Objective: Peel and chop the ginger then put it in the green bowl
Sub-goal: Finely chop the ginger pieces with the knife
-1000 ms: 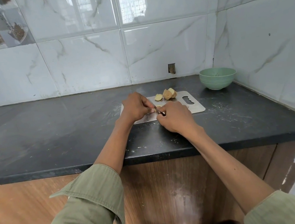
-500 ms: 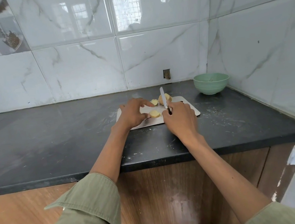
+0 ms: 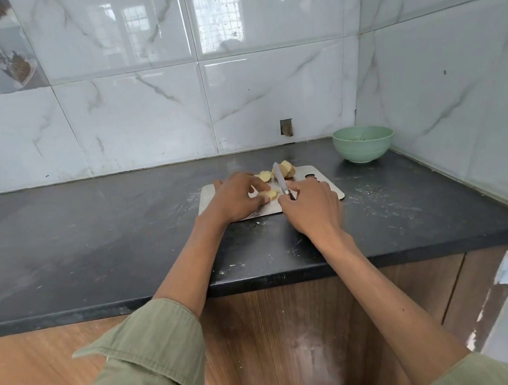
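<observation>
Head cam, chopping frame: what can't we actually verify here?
All head view:
- Knife handle: hidden inside the right hand.
- Ginger piece under the left hand: partly covered by its fingers.
- Green bowl contents: interior too small and shallow-angled to tell.
- Ginger pieces at the cutting board's far edge: too small to judge whether fully peeled.
- Board's near-left part: covered by the left hand.

Countertop (image 3: 93, 242): black, white-flecked. Wall tiles (image 3: 143, 125): white, grey marble veining. Bowl (image 3: 363, 143): pale green. Cutting board (image 3: 325, 189): silver-grey. Ginger pieces (image 3: 286, 168): pale yellow. Sleeves (image 3: 145, 363): olive green. Cabinet front (image 3: 293, 330): brown woodgrain.
</observation>
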{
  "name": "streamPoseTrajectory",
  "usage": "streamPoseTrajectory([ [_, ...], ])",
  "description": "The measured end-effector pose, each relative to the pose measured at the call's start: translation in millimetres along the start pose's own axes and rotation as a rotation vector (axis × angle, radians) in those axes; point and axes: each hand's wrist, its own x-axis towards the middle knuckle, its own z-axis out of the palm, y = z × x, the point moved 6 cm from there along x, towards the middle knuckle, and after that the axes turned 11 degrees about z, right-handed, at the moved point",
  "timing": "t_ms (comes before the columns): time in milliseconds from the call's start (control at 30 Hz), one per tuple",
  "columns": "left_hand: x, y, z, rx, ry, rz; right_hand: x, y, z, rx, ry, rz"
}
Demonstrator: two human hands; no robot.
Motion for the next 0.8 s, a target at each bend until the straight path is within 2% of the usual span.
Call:
streamPoseTrajectory([
  [333, -1.6, 15.2, -0.5, -0.032, -0.057, 0.032, 5.1, 7.9, 8.6, -0.064, -0.028, 0.066],
  [567, 0.1, 15.3, 3.1, -0.081, -0.065, 0.014, 3.3, 4.0, 9.5, -0.085, -0.076, 0.011],
  [800, 0.7, 10.8, 3.9, -0.051, -0.051, -0.015, 3.0, 3.1, 7.7, -0.065, -0.051, 0.007],
])
